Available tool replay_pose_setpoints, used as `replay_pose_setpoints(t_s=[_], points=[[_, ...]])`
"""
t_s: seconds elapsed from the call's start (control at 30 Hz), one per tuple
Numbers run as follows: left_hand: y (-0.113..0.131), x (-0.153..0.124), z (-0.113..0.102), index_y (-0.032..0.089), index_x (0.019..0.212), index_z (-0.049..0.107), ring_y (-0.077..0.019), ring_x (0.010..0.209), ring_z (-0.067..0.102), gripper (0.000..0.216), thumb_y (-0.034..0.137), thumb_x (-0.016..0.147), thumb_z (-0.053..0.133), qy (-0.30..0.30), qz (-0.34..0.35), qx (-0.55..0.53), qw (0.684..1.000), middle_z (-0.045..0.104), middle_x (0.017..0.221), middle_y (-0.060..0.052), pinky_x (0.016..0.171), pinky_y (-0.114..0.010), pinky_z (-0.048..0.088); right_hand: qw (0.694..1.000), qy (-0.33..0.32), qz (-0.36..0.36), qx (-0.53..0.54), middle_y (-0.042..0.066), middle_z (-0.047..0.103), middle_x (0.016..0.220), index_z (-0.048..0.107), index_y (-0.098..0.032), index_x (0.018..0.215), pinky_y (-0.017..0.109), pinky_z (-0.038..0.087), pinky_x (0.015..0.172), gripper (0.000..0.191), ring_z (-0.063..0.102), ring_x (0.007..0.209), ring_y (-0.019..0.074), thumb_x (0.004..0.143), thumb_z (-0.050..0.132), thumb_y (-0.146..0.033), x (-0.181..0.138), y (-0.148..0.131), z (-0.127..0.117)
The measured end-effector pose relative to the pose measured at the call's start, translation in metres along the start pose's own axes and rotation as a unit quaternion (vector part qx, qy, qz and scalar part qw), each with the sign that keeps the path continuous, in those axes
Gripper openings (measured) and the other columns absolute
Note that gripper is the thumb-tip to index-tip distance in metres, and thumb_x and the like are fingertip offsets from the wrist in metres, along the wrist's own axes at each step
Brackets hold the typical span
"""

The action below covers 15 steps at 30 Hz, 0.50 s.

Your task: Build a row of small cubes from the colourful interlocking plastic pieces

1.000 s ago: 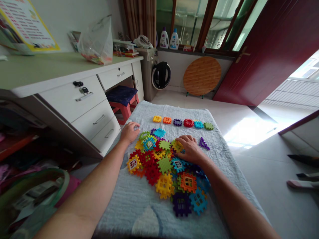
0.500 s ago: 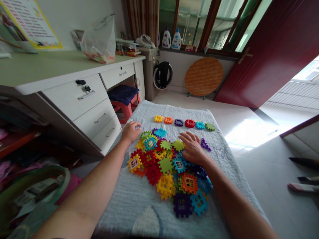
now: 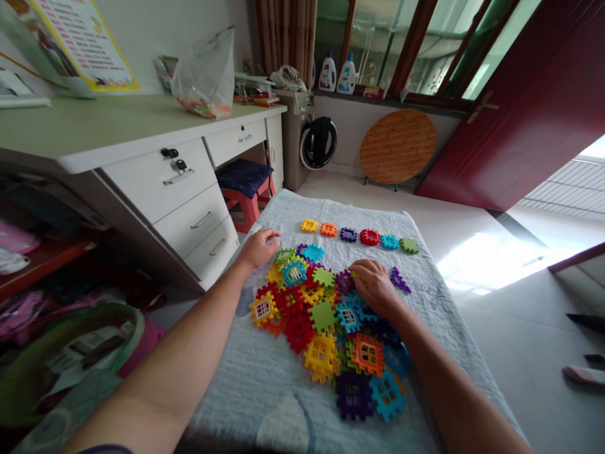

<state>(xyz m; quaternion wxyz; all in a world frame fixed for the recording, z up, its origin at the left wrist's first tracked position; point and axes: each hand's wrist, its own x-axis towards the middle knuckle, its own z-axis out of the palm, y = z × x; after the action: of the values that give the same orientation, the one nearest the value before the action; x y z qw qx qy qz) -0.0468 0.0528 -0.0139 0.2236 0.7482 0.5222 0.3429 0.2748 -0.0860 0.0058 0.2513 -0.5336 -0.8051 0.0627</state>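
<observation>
Coloured tile pile (image 3: 324, 315) on pale cloth (image 3: 271, 384), left hand (image 3: 258, 249) beside it, right hand (image 3: 378, 287) atop, tile row (image 3: 369, 237) beyond

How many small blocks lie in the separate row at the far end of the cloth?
6, left to right on the cloth, beyond the pile: yellow block, orange block, purple block, red block, blue block, green block. None looks hidden.

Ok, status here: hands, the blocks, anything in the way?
Left hand rests on the cloth beside the block pile. Right hand on the pile, grip unclear. Row of six blocks beyond. Nothing blocking.
</observation>
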Motion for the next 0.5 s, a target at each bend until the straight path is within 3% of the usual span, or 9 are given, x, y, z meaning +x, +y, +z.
replay_pose_setpoints(t_s=[0.1, 0.23, 0.33, 0.5], points=[[0.014, -0.003, -0.013, 0.017, 0.106, 0.067, -0.02, 0.093, 0.063, 0.039, 0.038, 0.074, 0.06, -0.126, -0.022, -0.097, 0.987, 0.069, 0.107, -0.006, 0.087, -0.032, 0.05, 1.0, 0.025, 0.005, 0.016, 0.01, 0.064, 0.111, 0.062, -0.021, 0.114, 0.043, 0.044, 0.091, 0.029, 0.057, 0.103, 0.0248, 0.096, 0.04, -0.027, 0.0, -0.001, -0.001], [0.024, -0.007, -0.023, 0.02, 0.119, 0.062, -0.0207, 0.101, 0.061, 0.056, 0.033, 0.065, 0.069, -0.285, -0.02, -0.138, 0.948, 0.067, 0.114, -0.005, 0.087, -0.031, 0.049, 0.997, 0.057, 0.03, 0.048, 0.009, 0.067, 0.106, 0.056, -0.021, 0.122, 0.037, 0.049, 0.085, 0.032, 0.063, 0.095, 0.0218, 0.098, 0.037, -0.03, -0.001, -0.005, -0.003], [0.025, -0.009, -0.019, 0.019, 0.12, 0.06, -0.0203, 0.099, 0.061, 0.059, 0.029, 0.063, 0.068, -0.296, -0.016, -0.136, 0.945, 0.066, 0.114, -0.005, 0.086, -0.03, 0.049, 0.993, 0.081, 0.054, 0.059, 0.009, 0.067, 0.105, 0.054, -0.021, 0.124, 0.034, 0.051, 0.079, 0.033, 0.065, 0.089, 0.0198, 0.098, 0.037, -0.03, -0.002, -0.005, -0.004], [0.026, -0.008, -0.008, 0.017, 0.11, 0.066, -0.0193, 0.093, 0.062, 0.045, 0.028, 0.066, 0.064, -0.22, -0.006, -0.126, 0.967, 0.068, 0.108, -0.006, 0.084, -0.03, 0.05, 0.994, 0.083, 0.032, 0.062, 0.009, 0.064, 0.11, 0.055, -0.022, 0.123, 0.033, 0.051, 0.082, 0.031, 0.064, 0.096, 0.0198, 0.097, 0.038, -0.027, -0.004, -0.004, -0.005]])
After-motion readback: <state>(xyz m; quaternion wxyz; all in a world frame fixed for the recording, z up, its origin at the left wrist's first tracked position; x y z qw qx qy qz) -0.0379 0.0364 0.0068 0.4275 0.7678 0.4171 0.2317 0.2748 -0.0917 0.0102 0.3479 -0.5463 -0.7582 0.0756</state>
